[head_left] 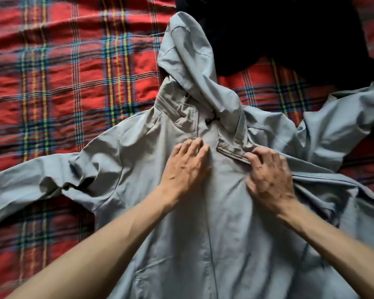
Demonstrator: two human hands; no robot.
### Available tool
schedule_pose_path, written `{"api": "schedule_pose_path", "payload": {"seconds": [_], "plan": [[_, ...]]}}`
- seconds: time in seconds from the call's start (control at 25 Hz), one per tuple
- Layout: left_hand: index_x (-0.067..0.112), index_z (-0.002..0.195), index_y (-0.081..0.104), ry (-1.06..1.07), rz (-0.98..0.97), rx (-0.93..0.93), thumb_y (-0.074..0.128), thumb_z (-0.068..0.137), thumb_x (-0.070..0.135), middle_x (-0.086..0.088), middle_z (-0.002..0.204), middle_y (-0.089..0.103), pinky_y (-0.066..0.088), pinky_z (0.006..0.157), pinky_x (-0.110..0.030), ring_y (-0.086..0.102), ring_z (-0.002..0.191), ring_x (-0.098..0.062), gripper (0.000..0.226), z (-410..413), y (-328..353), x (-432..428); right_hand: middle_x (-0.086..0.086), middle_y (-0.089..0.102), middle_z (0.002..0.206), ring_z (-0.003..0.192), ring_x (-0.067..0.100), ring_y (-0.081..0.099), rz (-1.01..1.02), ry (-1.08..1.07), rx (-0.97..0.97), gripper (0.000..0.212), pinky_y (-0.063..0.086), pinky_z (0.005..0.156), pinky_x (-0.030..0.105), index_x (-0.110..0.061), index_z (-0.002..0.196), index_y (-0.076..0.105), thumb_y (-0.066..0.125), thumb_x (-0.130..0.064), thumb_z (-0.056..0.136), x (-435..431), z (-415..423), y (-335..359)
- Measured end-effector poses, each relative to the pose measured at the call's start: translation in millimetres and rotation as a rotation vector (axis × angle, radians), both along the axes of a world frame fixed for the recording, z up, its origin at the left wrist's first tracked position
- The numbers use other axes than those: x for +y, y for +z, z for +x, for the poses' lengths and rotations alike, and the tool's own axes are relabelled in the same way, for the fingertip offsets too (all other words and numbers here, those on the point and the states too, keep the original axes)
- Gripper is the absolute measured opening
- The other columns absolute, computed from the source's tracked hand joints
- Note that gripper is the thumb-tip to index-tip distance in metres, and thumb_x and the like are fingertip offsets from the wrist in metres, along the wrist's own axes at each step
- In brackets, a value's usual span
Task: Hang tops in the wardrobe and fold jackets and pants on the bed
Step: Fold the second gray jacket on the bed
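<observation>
A grey hooded jacket lies front up, sleeves spread, on the plaid bed. Left grip rests released on its chest; right grip pinches it at the collar.

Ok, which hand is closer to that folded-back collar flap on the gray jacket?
Right. The right hand touches the collar flap with its fingertips; the left hand rests on the gray hooded jacket, left of the flap and apart from it.
</observation>
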State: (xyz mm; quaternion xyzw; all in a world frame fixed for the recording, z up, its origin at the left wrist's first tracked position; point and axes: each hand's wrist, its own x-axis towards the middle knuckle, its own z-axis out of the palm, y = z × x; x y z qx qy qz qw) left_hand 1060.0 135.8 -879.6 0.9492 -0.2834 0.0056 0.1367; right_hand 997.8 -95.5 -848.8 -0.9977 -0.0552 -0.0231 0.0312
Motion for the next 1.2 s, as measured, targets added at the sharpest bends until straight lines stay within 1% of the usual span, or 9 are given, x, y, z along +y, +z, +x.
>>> {"api": "schedule_pose_path", "payload": {"seconds": [0.12,0.24,0.36,0.44,0.64,0.76,0.92,1.04,1.2], "plan": [[0.016,0.127,0.055,0.097,0.053,0.103,0.058,0.085,0.048,-0.008,0.134,0.051,0.038,0.099,-0.042,0.046,0.118,-0.031,0.053,-1.8,-1.6,-8.5,0.011,0.060,0.102,0.095,0.034,0.055,-0.089,0.011,0.058,0.039,0.045,0.079,0.044,-0.014,0.112,0.059,0.053,-0.024,0.076,-30.0,3.3,-2.6],[0.015,0.117,0.063,0.234,-0.088,0.269,0.065,0.088,0.044,-0.009,0.119,0.059,0.044,0.093,-0.042,0.052,0.109,-0.030,0.042,13.8,15.8,-25.4,0.009,0.065,0.089,0.085,0.035,0.063,0.095,-0.117,0.132,0.021,0.049,0.069,0.041,-0.018,0.097,0.064,0.049,-0.030,0.087,-30.1,23.0,8.7],[0.012,0.107,0.064,0.654,-0.644,0.906,0.064,0.088,0.052,-0.006,0.102,0.067,0.051,0.081,-0.033,0.064,0.091,-0.023,0.044,21.5,47.8,-63.4,0.010,0.072,0.087,0.081,0.036,0.066,0.464,-0.409,0.092,0.025,0.052,0.068,0.042,-0.023,0.096,0.065,0.053,-0.045,0.092,-26.0,32.8,25.1],[0.011,0.097,0.064,0.828,-1.020,1.268,0.061,0.093,0.044,-0.008,0.091,0.068,0.054,0.064,-0.027,0.066,0.071,-0.019,0.033,23.0,68.6,-93.7,0.008,0.072,0.083,0.079,0.035,0.066,0.491,-0.359,0.044,0.032,0.053,0.065,0.041,-0.025,0.097,0.064,0.050,-0.053,0.091,-20.7,33.1,37.3],[0.012,0.084,0.054,0.934,-1.168,1.017,0.055,0.099,0.026,-0.003,0.076,0.060,0.048,0.047,-0.022,0.058,0.047,-0.009,0.020,42.5,86.8,-112.8,-0.003,0.073,0.088,0.082,0.028,0.069,0.459,-0.109,0.043,0.020,0.052,0.061,0.038,-0.026,0.094,0.065,0.059,-0.045,0.091,-19.0,14.2,46.5],[0.012,0.082,0.062,0.921,-0.920,1.083,0.069,0.085,0.048,-0.003,0.071,0.063,0.052,0.050,-0.027,0.060,0.057,-0.018,0.036,36.7,84.8,-107.7,-0.004,0.074,0.090,0.081,0.027,0.070,0.498,-0.123,0.012,0.019,0.054,0.061,0.039,-0.027,0.098,0.067,0.059,-0.044,0.091,-14.2,10.0,45.3],[0.011,0.067,0.065,0.883,-0.734,0.863,0.067,0.067,0.035,-0.010,0.071,0.071,0.060,0.063,-0.040,0.069,0.063,-0.027,0.024,33.9,66.7,-102.3,-0.004,0.072,0.088,0.080,0.028,0.069,0.433,-0.051,0.035,0.015,0.053,0.060,0.037,-0.026,0.096,0.065,0.061,-0.039,0.089,1.9,15.6,50.2],[0.018,0.077,0.067,0.847,-0.814,0.662,0.062,0.070,0.046,-0.007,0.066,0.069,0.060,0.071,-0.046,0.068,0.067,-0.027,0.029,64.9,55.8,-83.9,0.000,0.071,0.090,0.083,0.032,0.068,0.264,-0.057,0.185,0.017,0.047,0.062,0.036,-0.023,0.096,0.060,0.064,-0.034,0.083,-19.7,0.7,50.6],[0.016,0.081,0.069,0.882,-1.008,0.743,0.062,0.085,0.035,0.002,0.072,0.063,0.053,0.077,-0.039,0.055,0.076,-0.018,0.020,112.2,41.9,-62.3,-0.001,0.067,0.072,0.068,0.028,0.067,0.165,0.014,0.251,0.018,0.047,0.052,0.035,-0.023,0.081,0.053,0.061,-0.036,0.072,-59.0,-51.4,47.1]]}}
